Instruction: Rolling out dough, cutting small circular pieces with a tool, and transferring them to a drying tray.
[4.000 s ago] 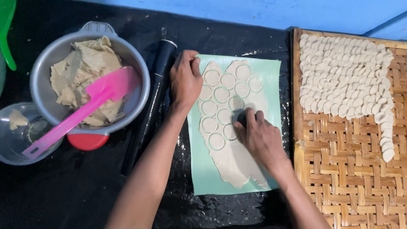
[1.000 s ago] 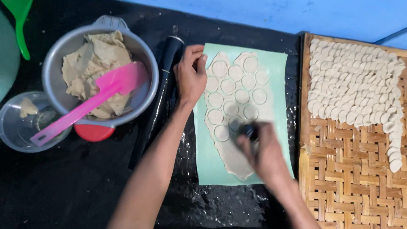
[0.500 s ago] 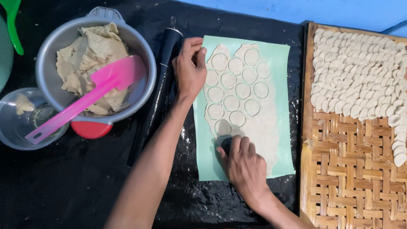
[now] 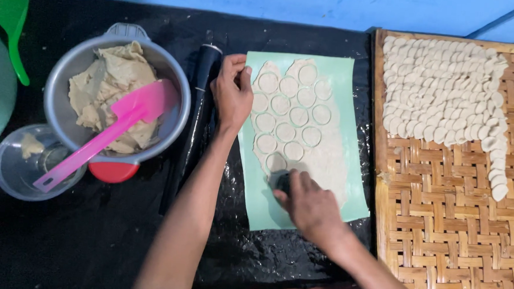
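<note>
Dough sheet point(image 4: 318, 159) lies rolled thin on the green mat point(image 4: 352, 114), soft and tearable, so I take it only from above. Beyond my right hand point(image 4: 307, 207) run rows of cut circles. That hand clenches the small dark cutter point(image 4: 279, 181), pressing down; my left hand point(image 4: 231, 93) lies flat, pinning the mat's edge.

Even soft light, sharp focus, glare on black plastic
</note>
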